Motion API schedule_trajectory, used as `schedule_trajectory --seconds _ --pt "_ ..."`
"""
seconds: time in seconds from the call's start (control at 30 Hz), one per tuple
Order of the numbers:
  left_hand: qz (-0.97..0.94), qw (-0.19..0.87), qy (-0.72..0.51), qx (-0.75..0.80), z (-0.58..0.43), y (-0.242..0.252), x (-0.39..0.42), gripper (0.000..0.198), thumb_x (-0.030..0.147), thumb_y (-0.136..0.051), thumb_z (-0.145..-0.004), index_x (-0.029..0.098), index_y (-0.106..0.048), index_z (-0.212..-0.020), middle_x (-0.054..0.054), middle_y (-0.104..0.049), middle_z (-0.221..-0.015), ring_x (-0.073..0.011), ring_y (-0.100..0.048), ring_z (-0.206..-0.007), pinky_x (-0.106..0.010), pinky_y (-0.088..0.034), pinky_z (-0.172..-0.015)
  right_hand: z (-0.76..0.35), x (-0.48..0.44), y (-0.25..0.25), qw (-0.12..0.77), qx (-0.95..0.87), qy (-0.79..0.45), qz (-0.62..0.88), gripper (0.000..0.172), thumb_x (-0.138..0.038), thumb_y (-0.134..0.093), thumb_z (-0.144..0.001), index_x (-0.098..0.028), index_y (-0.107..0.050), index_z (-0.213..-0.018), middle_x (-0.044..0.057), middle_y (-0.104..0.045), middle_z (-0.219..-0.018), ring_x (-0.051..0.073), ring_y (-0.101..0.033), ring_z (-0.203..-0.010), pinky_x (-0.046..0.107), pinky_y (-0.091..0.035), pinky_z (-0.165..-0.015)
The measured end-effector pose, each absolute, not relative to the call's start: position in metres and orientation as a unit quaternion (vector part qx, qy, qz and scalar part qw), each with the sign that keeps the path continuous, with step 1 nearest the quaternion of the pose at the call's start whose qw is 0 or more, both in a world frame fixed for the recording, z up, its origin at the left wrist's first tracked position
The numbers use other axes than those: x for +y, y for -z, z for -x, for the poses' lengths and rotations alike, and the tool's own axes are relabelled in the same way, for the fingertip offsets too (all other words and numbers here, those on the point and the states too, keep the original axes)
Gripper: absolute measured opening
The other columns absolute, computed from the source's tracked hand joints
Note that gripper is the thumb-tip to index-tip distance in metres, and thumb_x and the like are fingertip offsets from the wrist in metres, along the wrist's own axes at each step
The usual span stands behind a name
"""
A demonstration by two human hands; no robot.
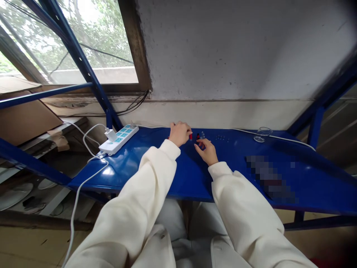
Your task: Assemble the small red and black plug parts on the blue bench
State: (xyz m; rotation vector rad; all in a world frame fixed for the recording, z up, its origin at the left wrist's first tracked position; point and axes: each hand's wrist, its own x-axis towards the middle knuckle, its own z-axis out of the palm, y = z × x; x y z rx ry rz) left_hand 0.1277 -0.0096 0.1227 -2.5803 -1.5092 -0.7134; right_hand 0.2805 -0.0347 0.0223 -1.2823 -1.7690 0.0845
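Observation:
My left hand [180, 133] is over the back part of the blue table, with its fingers closed at a small red piece [190, 136] that has a bluish lower end. To its right, my right hand [206, 149] is low over the table. Its thumb and index finger are apart, and I see nothing between them. Just beyond those fingertips stand a small dark and red piece [198, 136] and some small clear bluish pieces [202, 134]. Several tiny pieces [222, 138] form a loose row further right. They are too small to name.
A white power strip [118, 140] with a plug and cables lies at the left of the blue table [189, 178]. A clear round container [259, 139] stands at the back right, by a white cable [292, 140]. A blurred dark object [270, 178] lies on the right. Blue posts flank the table.

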Motion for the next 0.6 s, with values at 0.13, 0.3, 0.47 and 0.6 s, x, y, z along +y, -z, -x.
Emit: schedule_trajectory --seconds 0.13,0.3,0.47,0.6 --pt "0.823 0.038 0.229 -0.518 -0.106 -0.132 0.010 0.015 0.026 -0.055 -0.077 0.017 -0.065 -0.071 -0.008 -0.058 -0.097 -0.0249 -0.043 -0.098 -0.043 -0.026 -0.084 -0.281 -0.034 -0.021 0.457 -0.718 -0.046 0.522 0.024 -0.034 -0.044 -0.080 -0.017 -0.058 -0.090 0.003 -0.054 -0.072 0.013 -0.047 -0.061 0.027 -0.039 -0.064" --pt "0.808 0.039 0.190 -0.556 -0.079 -0.108 0.023 0.013 0.024 -0.058 -0.074 0.017 -0.068 -0.071 -0.010 -0.054 -0.101 -0.0270 -0.039 -0.102 -0.043 -0.028 -0.084 -0.282 -0.032 -0.020 0.460 -0.715 -0.040 0.525 0.022 -0.031 -0.043 -0.079 -0.017 -0.058 -0.086 0.003 -0.054 -0.070 0.014 -0.047 -0.062 0.027 -0.040 -0.064" --pt "0.801 0.051 0.183 -0.568 -0.069 -0.093 0.024 0.013 0.023 -0.057 -0.075 0.018 -0.068 -0.071 -0.009 -0.053 -0.103 -0.0277 -0.038 -0.103 -0.045 -0.026 -0.085 -0.282 -0.030 -0.018 0.461 -0.710 -0.050 0.530 0.022 -0.031 -0.043 -0.079 -0.017 -0.059 -0.087 0.003 -0.054 -0.071 0.014 -0.047 -0.062 0.027 -0.040 -0.064" --pt "0.792 0.050 0.174 -0.583 -0.069 -0.090 0.024 0.014 0.024 -0.055 -0.075 0.019 -0.068 -0.072 -0.010 -0.053 -0.103 -0.0277 -0.038 -0.103 -0.045 -0.026 -0.085 -0.282 -0.032 -0.019 0.463 -0.706 -0.050 0.533 0.023 -0.031 -0.042 -0.079 -0.017 -0.059 -0.087 0.003 -0.054 -0.071 0.014 -0.048 -0.062 0.027 -0.040 -0.065"
